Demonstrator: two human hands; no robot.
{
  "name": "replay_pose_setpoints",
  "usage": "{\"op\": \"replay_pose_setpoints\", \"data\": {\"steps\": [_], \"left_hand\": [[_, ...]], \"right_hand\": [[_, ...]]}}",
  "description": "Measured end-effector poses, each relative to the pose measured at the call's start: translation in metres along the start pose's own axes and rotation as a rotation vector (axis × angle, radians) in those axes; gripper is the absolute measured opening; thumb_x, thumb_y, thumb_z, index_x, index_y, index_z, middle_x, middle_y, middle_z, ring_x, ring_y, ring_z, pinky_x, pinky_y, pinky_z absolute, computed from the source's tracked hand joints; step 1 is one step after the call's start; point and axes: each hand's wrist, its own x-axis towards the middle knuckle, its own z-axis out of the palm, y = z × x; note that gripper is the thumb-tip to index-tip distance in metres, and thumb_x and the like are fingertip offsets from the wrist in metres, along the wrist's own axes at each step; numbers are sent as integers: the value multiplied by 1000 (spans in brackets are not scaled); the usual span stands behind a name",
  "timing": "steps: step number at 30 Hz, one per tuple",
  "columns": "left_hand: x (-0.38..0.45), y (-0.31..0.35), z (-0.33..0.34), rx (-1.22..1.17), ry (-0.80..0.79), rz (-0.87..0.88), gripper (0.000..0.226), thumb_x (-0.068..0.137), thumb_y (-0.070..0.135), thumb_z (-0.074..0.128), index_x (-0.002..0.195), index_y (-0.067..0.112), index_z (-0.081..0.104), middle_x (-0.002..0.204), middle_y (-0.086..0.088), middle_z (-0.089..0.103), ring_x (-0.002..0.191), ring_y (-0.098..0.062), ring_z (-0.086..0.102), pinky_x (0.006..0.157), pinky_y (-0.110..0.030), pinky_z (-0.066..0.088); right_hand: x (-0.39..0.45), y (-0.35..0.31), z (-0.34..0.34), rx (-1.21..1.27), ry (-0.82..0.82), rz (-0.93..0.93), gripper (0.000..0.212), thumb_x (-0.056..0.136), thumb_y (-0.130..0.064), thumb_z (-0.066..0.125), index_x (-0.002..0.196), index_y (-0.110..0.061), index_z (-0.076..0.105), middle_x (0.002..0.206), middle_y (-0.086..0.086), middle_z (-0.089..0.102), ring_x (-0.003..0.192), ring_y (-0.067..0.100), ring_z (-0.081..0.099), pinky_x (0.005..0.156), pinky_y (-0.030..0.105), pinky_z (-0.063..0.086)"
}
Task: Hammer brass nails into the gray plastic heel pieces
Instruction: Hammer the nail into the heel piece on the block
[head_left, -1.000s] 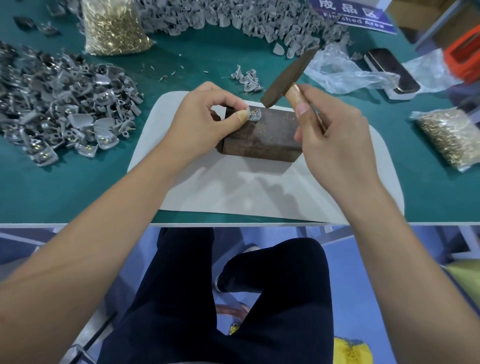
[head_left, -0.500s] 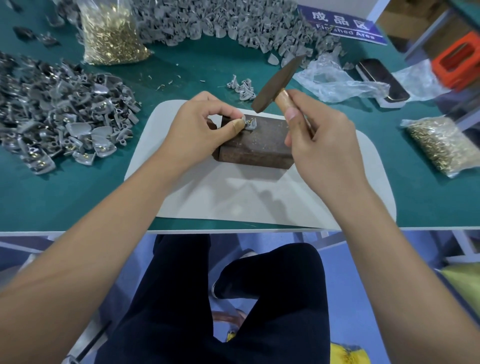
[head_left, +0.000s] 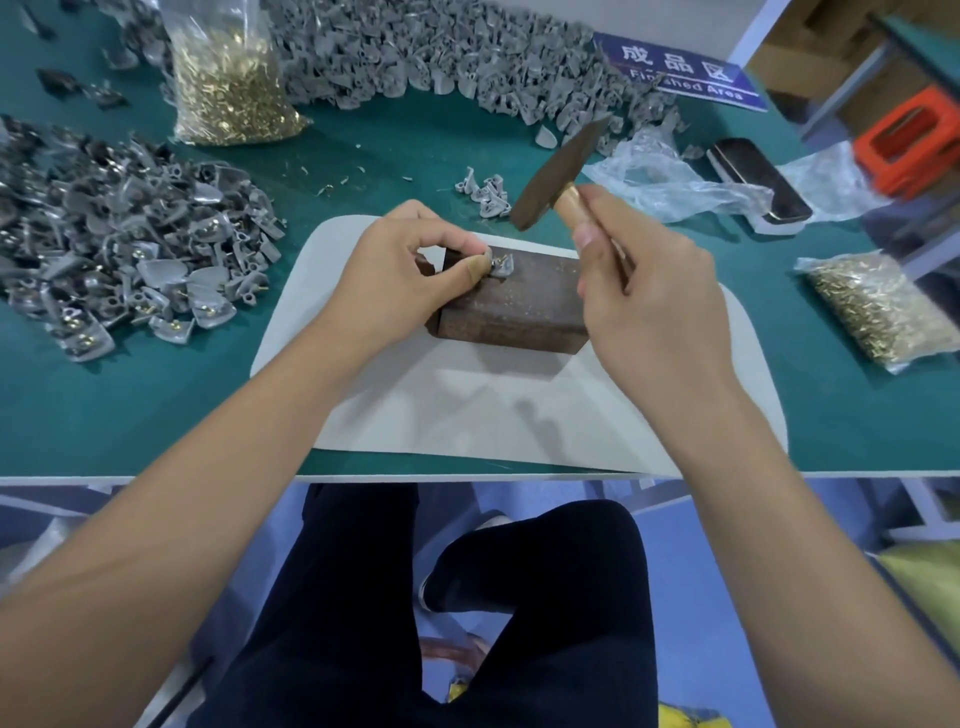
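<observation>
On the rusty brown steel block (head_left: 511, 301) at table centre, my left hand (head_left: 400, 280) pinches a small gray plastic heel piece (head_left: 501, 266) with a brass nail (head_left: 500, 256) standing in it. My right hand (head_left: 639, 291) grips the wooden-handled hammer (head_left: 558, 174), its head raised toward 1 o'clock. Step in hand: driving the nail; the next move calls, I judge, for a short strike clear of my thumb. Compared with half a second earlier, the hammer head sits higher.
</observation>
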Motion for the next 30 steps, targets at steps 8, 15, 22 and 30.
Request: {"op": "replay_pose_setpoints", "data": {"steps": [8,15,22,30], "left_hand": [[1,-4,1,-29,3,2,13,87,23,81,91,34,76,91,8,58,76,0,57,66,-14,40],[1,-5,1,-14,13,8,11,86,23,81,91,32,77,91,7,59,76,-1,57,65,-14,41],[0,-3,1,-11,6,-8,14,85,24,82,88,36,77,91,7,58,73,0,55,65,-12,39],[0,0,0,-15,-5,-24,9,86,26,81,90,34,78,95,4,62,78,-7,57,68,-12,39]], "right_hand": [[1,-1,2,-8,-11,23,29,108,-39,40,131,-43,56,80,-3,67,76,26,60,64,41,51],[1,1,4,15,-78,65,26,109,-40,42,128,-41,60,79,-9,61,78,25,58,69,45,52],[-3,9,15,254,-129,188,22,109,-36,47,112,-33,68,68,-2,61,60,12,51,57,31,41],[11,42,14,-238,20,345,32,108,-22,40,136,-25,54,118,10,61,103,37,58,74,39,36]]}}
